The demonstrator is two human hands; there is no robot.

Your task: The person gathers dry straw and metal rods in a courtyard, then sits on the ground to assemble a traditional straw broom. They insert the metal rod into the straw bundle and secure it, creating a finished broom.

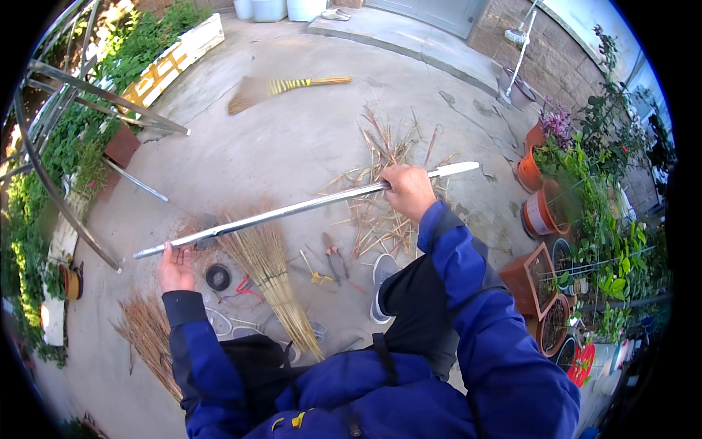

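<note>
Fingers (395,178) of right hand (407,190) wrapped tight round the long metal pole (307,207), gripping near its far, lighter end. Left hand (175,267) sits under the near end, palm up, fingers loosely curled, cradling rather than clamping. Pole runs slantwise across the view, held off the ground at about knee level, over a straw bundle (274,282) fanned out below it.

Step, as I read it: pole is being lined up with the straw head, a broom being assembled. Bundle not on the pole yet. Can't tell if the bundle is tied.

Next move probably needs the pole's near end brought down to the narrow top of the bundle; left hand needs a firmer grip for that.

Around: pliers (333,257) and a black tape roll (217,277) on the concrete beside the straw, loose stalks (384,154) further out, finished broom (281,88) well apart. Terracotta pots (541,212) along the right.
</note>
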